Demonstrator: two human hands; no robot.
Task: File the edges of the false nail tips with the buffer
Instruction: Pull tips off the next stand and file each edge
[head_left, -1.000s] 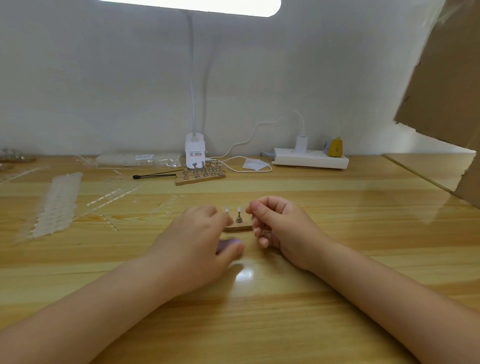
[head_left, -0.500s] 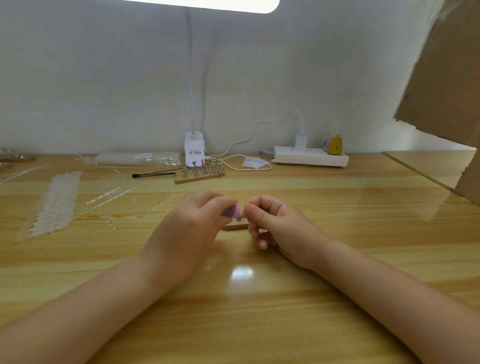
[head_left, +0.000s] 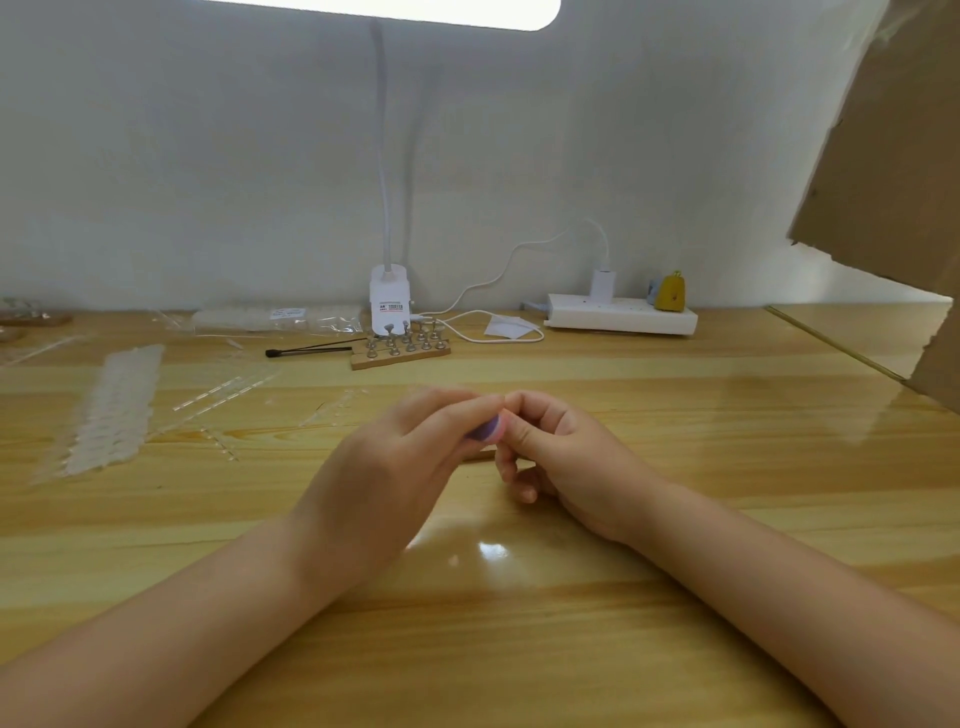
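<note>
A person's two bare forearms reach in over a glossy wooden table (head_left: 571, 649), and the hands meet near its middle. The left hand (head_left: 395, 467) has its fingers curled, and its grip pinches a small purple buffer (head_left: 487, 431) between thumb and fingertips. Only a rounded purple end of the buffer shows, just left of the right hand's fingertips and touching or nearly touching them. The right hand (head_left: 561, 457) has its fingers curled inward with thumb and forefinger pressed together, as if pinching something tiny; whether a nail tip is in that grip cannot be told, because the fingers hide it. Just below the buffer, a sliver of a small wooden strip (head_left: 480, 456) shows on the table between the hands.

Beyond the hands, towards the wall, a wooden stand (head_left: 400, 356) carries rows of small metal nail holders. A thin black-tipped tool (head_left: 309, 352) lies just left of this stand. Right behind the stand rises the white base of a desk lamp (head_left: 389, 304). Well to the right of the stand sits a white power strip (head_left: 621, 318), with a small yellow object (head_left: 670, 292) on its far end. Far left of the stand, clear strips of false nail tips (head_left: 111, 410) lie on the table.
</note>
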